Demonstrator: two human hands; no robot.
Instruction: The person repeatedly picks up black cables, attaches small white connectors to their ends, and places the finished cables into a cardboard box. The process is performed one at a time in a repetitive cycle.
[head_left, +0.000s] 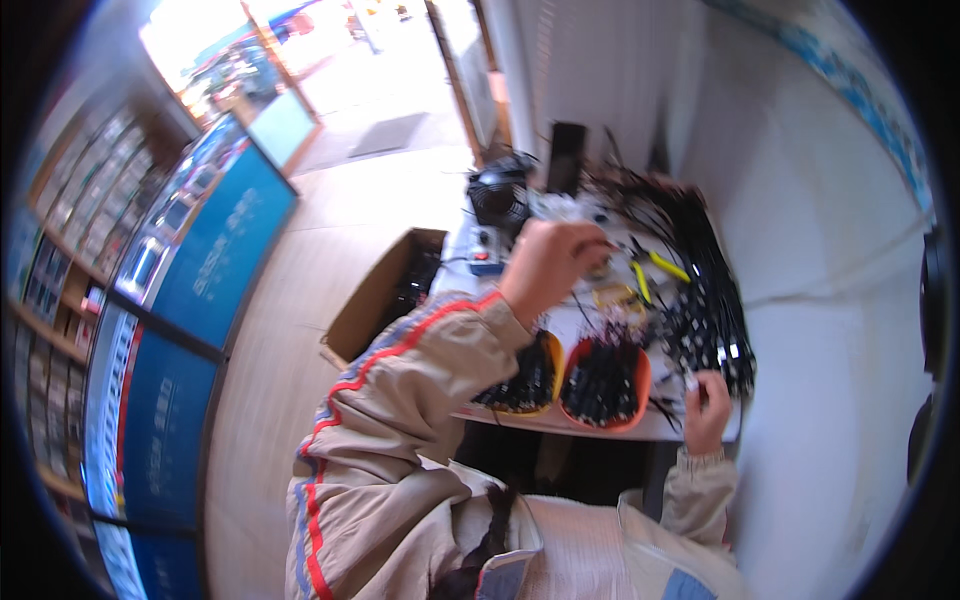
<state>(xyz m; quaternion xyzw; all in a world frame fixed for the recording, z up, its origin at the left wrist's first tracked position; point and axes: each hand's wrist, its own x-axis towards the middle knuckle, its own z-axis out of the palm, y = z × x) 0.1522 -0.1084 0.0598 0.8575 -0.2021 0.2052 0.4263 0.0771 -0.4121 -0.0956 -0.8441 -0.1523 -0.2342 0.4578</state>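
Orange bowl (603,385), just beside right hand (706,408)

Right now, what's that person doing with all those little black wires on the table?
A person in a beige jacket is at a small white table by a wall. The left hand is raised over the table, fingers pinched as if on something thin, too blurred to make out. The right hand rests at the table's near edge beside an orange bowl of small black parts. A yellow bowl holds more, and a bundle of black cables lies along the wall side.
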